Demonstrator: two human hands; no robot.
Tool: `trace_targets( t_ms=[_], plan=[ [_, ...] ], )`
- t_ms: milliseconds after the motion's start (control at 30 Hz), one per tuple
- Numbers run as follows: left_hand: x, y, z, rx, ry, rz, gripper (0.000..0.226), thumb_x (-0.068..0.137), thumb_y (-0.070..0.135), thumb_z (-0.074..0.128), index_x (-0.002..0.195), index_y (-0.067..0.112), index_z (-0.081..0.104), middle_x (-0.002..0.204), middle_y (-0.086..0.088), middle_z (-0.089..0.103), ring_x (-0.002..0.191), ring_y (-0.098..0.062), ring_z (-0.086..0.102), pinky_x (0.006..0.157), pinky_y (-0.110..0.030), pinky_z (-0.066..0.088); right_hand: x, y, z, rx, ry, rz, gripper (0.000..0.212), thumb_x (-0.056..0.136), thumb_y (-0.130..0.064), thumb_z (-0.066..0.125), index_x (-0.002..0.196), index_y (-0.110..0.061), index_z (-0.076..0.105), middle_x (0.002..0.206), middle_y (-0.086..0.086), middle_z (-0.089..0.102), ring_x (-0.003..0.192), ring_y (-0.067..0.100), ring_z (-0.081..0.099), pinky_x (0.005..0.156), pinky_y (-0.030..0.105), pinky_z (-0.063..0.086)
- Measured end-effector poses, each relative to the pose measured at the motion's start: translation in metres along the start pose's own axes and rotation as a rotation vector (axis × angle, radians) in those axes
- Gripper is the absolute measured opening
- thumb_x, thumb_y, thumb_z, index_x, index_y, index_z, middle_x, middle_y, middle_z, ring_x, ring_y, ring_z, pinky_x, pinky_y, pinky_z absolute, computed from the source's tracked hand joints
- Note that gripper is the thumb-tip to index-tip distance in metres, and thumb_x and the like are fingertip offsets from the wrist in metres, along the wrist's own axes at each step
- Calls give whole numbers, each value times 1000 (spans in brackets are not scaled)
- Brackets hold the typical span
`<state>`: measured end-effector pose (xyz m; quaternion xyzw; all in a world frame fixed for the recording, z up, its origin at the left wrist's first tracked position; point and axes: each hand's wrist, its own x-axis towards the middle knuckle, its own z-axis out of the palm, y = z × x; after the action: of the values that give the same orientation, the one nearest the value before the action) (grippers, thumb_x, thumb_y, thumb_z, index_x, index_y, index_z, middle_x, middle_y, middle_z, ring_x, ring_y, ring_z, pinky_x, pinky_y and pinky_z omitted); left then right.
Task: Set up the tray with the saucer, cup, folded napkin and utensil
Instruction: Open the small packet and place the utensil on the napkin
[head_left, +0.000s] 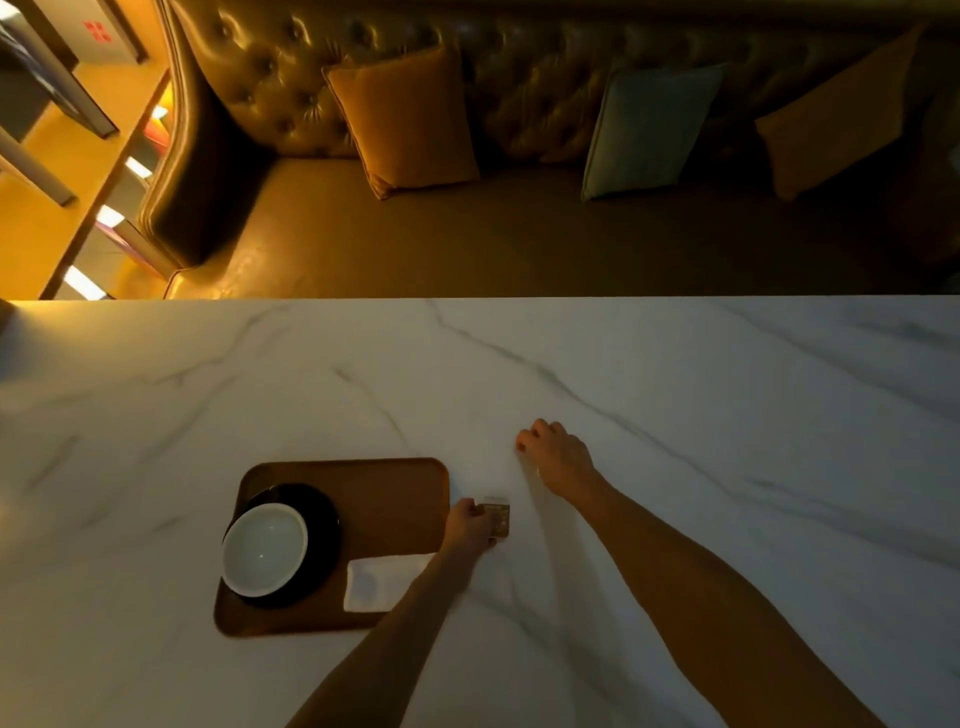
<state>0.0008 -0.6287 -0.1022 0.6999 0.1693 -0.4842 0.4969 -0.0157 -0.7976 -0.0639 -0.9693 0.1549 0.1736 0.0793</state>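
A brown tray (395, 499) lies on the white marble table. On its left side a white cup (265, 548) stands on a dark saucer (324, 540). A folded white napkin (382, 582) rests at the tray's near right corner, partly under my left forearm. My left hand (470, 525) is just right of the tray, its fingers closed on a small brownish packet-like object (498, 517) lying on the table. My right hand (558, 457) rests farther right with fingers curled down on the tabletop; I cannot tell whether anything is under it. No utensil is clearly visible.
The marble table (727, 441) stretches wide to the right and back. Beyond its far edge stands a tufted leather bench (519, 234) with orange cushions (410, 119) and a grey-green cushion (649, 130). A lit shelf is at the far left.
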Motion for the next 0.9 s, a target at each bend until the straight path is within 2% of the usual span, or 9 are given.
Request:
trace_targets(
  t_ms=[67, 167, 300, 367, 467, 600, 667, 767, 900],
  plan=[
    [6, -2, 1, -9, 16, -22, 32, 93, -1, 56, 124, -4, 51, 98, -12, 61, 91, -25, 60, 61, -27, 52, 3, 1, 2, -20, 19, 11, 27, 90, 0, 46, 112, -15, 52, 113, 9, 50, 98, 26, 50, 76, 35, 50],
    [8, -4, 2, -24, 32, -41, 31, 93, -3, 54, 124, -3, 52, 116, -22, 62, 93, -26, 59, 61, -29, 52, 4, 6, 3, 6, -3, 49, 20, 90, -5, 49, 108, -14, 53, 108, 9, 53, 98, 26, 50, 75, 34, 49],
    [0, 1, 1, -61, 17, -47, 35, 95, -5, 50, 129, -4, 48, 126, -27, 58, 96, -30, 58, 81, -40, 52, -6, 12, 5, 179, -148, 220, 15, 89, -11, 52, 103, -13, 59, 107, 10, 62, 106, 28, 53, 80, 35, 49],
    [-10, 2, -2, -68, 6, -30, 34, 95, -4, 51, 129, -5, 49, 125, -29, 59, 94, -33, 61, 74, -39, 56, -16, 13, 4, 385, -223, 338, 18, 85, -12, 58, 102, -12, 63, 106, 9, 66, 101, 26, 60, 83, 35, 51],
    [-30, 0, -9, -91, -1, 39, 29, 94, -1, 55, 123, -6, 53, 106, -24, 65, 77, -28, 67, 54, -27, 59, -37, 5, -3, 807, -176, 482, 21, 83, -14, 64, 103, -10, 63, 100, 9, 67, 85, 23, 64, 76, 34, 55],
    [-61, -4, -14, -169, -11, 94, 23, 93, 2, 58, 116, 0, 56, 92, -16, 67, 71, -23, 67, 60, -29, 58, -74, -25, -19, 1320, -62, 520, 26, 84, -16, 69, 105, -3, 61, 82, 12, 68, 61, 17, 65, 58, 28, 58],
    [-77, -1, -15, -200, -54, 137, 26, 96, 7, 57, 120, -2, 56, 96, -19, 66, 73, -24, 66, 67, -33, 57, -90, -44, -26, 1357, -39, 466, 26, 84, -16, 70, 104, -4, 61, 78, 11, 69, 59, 18, 67, 60, 32, 60],
    [-104, 6, -17, -256, -105, 195, 24, 100, 8, 48, 123, 3, 56, 114, -23, 66, 88, -29, 68, 75, -36, 59, -110, -70, -36, 1252, 35, 410, 23, 81, -20, 72, 98, -8, 62, 88, 12, 69, 76, 26, 70, 67, 39, 61],
    [-142, 15, -26, -312, -99, 253, 28, 101, 8, 36, 121, 4, 56, 103, -17, 67, 89, -28, 66, 72, -37, 58, -131, -90, -53, 1121, 131, 350, 21, 80, -24, 71, 96, -13, 63, 92, 7, 69, 81, 23, 69, 71, 43, 61]
  ],
)
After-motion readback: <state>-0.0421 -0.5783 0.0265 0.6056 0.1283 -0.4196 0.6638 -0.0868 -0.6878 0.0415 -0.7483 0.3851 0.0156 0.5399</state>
